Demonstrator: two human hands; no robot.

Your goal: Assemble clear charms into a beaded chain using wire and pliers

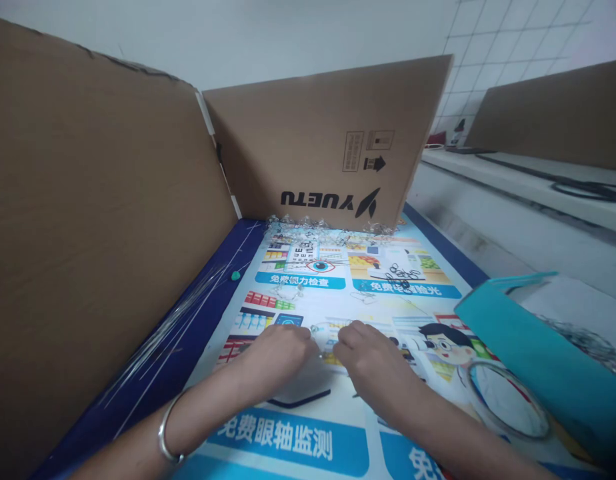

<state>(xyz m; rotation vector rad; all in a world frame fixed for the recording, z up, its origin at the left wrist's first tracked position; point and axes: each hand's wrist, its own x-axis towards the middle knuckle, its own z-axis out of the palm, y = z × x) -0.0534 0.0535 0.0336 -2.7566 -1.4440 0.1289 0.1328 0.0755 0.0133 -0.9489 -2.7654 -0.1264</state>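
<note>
My left hand (281, 350) and my right hand (371, 353) lie close together on a printed poster (308, 440) that covers the table. Both have their fingers curled into a pinch around a small clear wire-and-bead piece (322, 331) between them. A silver bangle (167, 430) sits on my left wrist. A small dark flat object (301, 399) lies on the poster just under my hands.
Cardboard walls stand at the left (88, 220) and back (328, 147). Clear beads (308, 230) pile along the back wall. Thin wires (178, 320) lie at the left edge, black rings (401, 275) further back. A teal box (543, 353) and a tape ring (508, 400) sit right.
</note>
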